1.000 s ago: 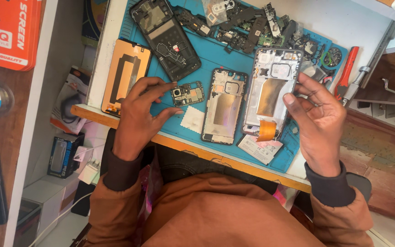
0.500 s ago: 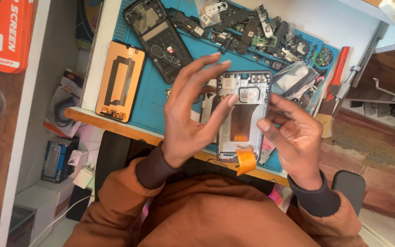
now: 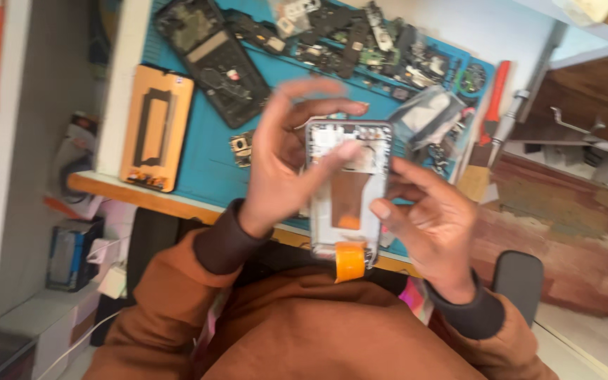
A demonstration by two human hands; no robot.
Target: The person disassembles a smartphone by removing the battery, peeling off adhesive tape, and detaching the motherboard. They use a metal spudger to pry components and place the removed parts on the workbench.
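Note:
An opened phone frame, silver with a copper patch inside and an orange ribbon tab at its near end, is held up over the desk edge. My right hand grips its right side. My left hand lies against its left side, with the thumb pressing across the upper inside of the frame. Both hands are above the blue work mat.
On the mat lie a dark opened phone, a small circuit board, several loose parts and a clear bag. An orange phone-screen frame lies at the left. A red-handled screwdriver sits at the right.
My hands picked the silver phone frame off the mat and brought it closer to me. My left hand left the small circuit board and moved onto the frame.

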